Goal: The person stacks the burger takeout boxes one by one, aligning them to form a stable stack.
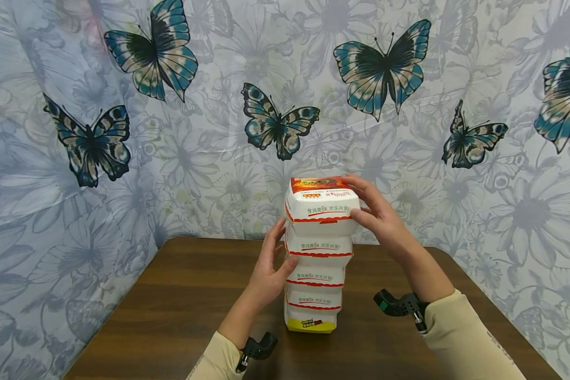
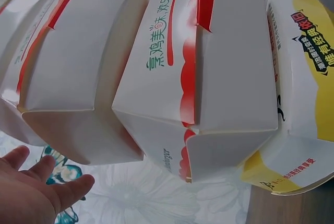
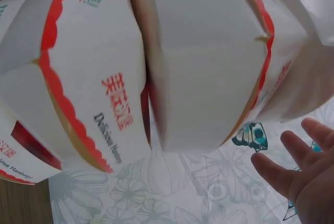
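A tall stack of white cardboard burger boxes (image 1: 315, 269) with red scalloped edges stands upright in the head view. The top box (image 1: 323, 206) has a red printed lid and juts slightly to the right; yellow marks the bottom box (image 1: 311, 323). My right hand (image 1: 380, 214) is at the top box's right side, thumb by the front corner and fingers along the lid's edge. Lower on the left, my left hand (image 1: 268, 274) lies beside the upper boxes with its thumb toward the front. Loosely spread fingers (image 2: 73, 190) show in the left wrist view, likewise fingers (image 3: 274, 174) in the right.
The stack stands on a dark brown wooden table (image 1: 195, 295). Behind it hangs a pale floral cloth (image 1: 209, 184) printed with butterflies. Black wrist mounts (image 1: 261, 347) sit below both hands, near the cream sleeves (image 1: 470, 338).
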Demonstrator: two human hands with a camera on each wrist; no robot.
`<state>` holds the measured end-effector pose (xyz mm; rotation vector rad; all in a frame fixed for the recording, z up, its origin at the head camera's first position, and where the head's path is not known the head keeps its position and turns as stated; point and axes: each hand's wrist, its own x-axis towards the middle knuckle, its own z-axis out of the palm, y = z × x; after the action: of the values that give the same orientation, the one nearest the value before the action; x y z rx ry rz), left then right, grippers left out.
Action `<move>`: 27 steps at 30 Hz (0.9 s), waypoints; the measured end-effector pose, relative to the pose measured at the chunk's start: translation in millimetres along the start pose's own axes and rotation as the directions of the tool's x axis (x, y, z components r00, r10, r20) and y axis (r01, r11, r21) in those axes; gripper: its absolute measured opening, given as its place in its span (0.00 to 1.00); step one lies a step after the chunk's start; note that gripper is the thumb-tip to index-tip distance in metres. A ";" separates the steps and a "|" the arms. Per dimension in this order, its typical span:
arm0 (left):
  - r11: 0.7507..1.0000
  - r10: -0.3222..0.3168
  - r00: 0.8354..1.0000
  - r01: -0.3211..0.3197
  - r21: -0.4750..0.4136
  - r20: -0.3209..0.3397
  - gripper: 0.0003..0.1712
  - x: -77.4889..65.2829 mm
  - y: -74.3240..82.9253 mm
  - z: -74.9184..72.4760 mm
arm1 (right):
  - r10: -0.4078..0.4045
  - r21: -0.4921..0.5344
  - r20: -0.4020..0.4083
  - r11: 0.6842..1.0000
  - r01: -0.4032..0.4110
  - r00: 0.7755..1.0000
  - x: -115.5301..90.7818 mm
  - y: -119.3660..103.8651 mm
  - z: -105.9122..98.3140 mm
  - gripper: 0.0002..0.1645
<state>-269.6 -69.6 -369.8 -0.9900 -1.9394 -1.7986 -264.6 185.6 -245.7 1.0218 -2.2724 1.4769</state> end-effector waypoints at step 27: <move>0.997 -0.066 0.998 0.067 -0.031 0.013 0.44 -1.3 -1.0 0.5 | -0.034 0.015 -0.005 0.999 0.034 0.999 -4.2 7.7 6.9 0.41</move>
<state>-269.3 -69.5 -371.5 -0.9586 -1.9790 -1.8684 -265.5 183.2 -256.6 1.0550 -2.2332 1.4829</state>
